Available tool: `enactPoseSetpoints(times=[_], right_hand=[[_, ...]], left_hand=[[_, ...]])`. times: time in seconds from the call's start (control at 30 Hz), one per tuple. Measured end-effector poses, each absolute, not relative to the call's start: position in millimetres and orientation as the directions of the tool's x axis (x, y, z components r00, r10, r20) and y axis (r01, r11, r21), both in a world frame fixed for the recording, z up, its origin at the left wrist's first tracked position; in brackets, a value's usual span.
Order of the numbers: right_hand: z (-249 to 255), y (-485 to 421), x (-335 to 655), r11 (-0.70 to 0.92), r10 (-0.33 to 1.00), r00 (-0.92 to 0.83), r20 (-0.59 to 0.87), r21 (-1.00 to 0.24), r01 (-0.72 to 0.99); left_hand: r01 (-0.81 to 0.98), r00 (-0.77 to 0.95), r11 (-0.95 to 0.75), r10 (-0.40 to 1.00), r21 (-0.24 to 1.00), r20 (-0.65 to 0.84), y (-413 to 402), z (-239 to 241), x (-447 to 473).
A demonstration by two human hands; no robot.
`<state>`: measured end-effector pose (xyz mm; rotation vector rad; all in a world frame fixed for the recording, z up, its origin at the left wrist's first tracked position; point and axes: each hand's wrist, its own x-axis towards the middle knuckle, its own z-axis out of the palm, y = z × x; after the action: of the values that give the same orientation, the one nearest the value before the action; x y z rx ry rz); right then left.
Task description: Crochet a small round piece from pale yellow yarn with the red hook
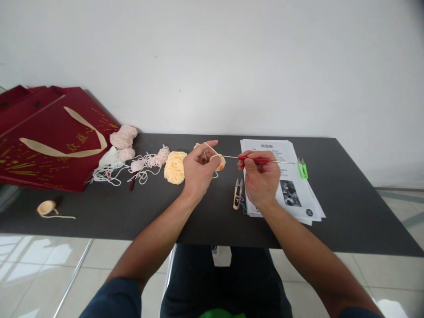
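Note:
My left hand (200, 170) pinches a small cream crochet piece (221, 162) that has an orange spot. Pale yellow yarn (210, 145) runs over the raised index finger of that hand. My right hand (263, 179) is closed round the red handle of a crochet hook (255, 159). The hook's thin metal shaft points left and reaches the crochet piece; its very tip is hidden there. Just left of my left hand sits a yellow yarn ball (175, 167). Thread snips (237, 194) with beige handles lie below and between my hands.
Printed sheets (291, 194) are stacked under my right hand, with green snips (302, 168) at their edge. Pink yarn balls (123, 137) and loose pale yarn (149, 163) lie toward a red gift bag (49, 137). A small cream crocheted cup (47, 207) rests front left on the dark table (351, 212).

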<state>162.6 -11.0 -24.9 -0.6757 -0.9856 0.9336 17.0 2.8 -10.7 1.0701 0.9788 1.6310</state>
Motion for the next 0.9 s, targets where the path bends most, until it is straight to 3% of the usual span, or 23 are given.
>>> enactPoseSetpoints(times=[0.27, 0.53, 0.77, 0.9], right_hand=[[-22, -17, 156, 0.491, 0.863, 0.28, 0.42, -0.829, -0.268], [-22, -30, 151, 0.538, 0.812, 0.291, 0.506, -0.842, -0.038], [-35, -29, 154, 0.672, 0.713, 0.136, 0.687, -0.726, 0.147], [-41, -27, 155, 0.687, 0.701, 0.088, 0.708, -0.703, 0.183]], left_hand=[[-0.199, -0.246, -0.288, 0.94, 0.937, 0.237, 1, -10, 17], [-0.125, -0.358, -0.283, 0.907, 0.951, 0.223, 1, -12, 19], [-0.305, -0.343, -0.201, 0.935, 0.931, 0.089, 5, -10, 19], [-0.455, -0.245, -0.122, 0.97, 0.882, 0.008, 6, -7, 17]])
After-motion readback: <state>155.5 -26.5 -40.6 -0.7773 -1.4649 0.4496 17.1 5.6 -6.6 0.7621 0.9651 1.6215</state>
